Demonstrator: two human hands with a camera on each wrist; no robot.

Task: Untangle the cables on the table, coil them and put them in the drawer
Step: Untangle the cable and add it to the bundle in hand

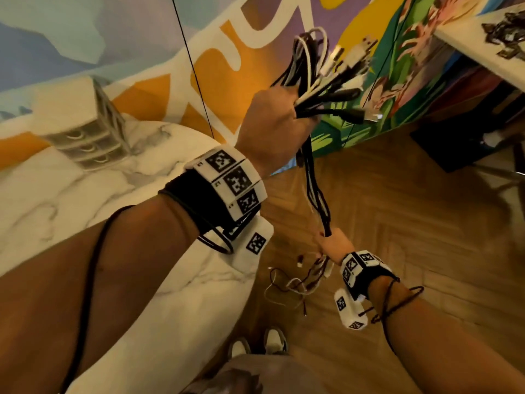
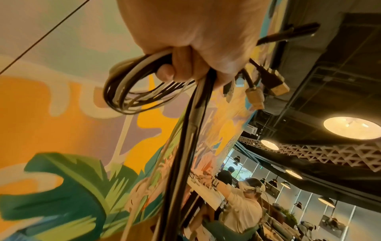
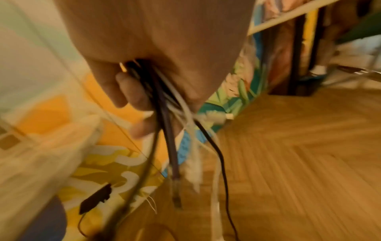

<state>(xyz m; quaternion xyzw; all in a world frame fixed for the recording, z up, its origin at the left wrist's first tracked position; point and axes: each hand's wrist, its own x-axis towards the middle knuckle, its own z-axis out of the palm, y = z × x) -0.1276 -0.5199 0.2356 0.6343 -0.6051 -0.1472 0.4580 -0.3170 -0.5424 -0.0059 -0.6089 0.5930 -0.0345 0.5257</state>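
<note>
My left hand (image 1: 279, 120) is raised high and grips a bundle of black and white cables (image 1: 321, 81), with loops and plug ends sticking out above the fist. In the left wrist view the same hand (image 2: 185, 48) is curled round the cables (image 2: 132, 91), and gold plugs (image 2: 255, 96) stick out beside it. The strands hang straight down to my right hand (image 1: 332, 244), which grips them low over the floor. Loose cable ends (image 1: 298, 282) dangle below that hand. The right wrist view shows the right hand (image 3: 144, 91) curled round dark and white cables (image 3: 171, 138).
A white marble table (image 1: 85, 194) lies at the left, with a small drawer unit (image 1: 88, 129) standing on it. A painted wall rises behind. Wooden floor (image 1: 426, 251) spreads at the right. Another table (image 1: 483, 46) with dark items is at the top right.
</note>
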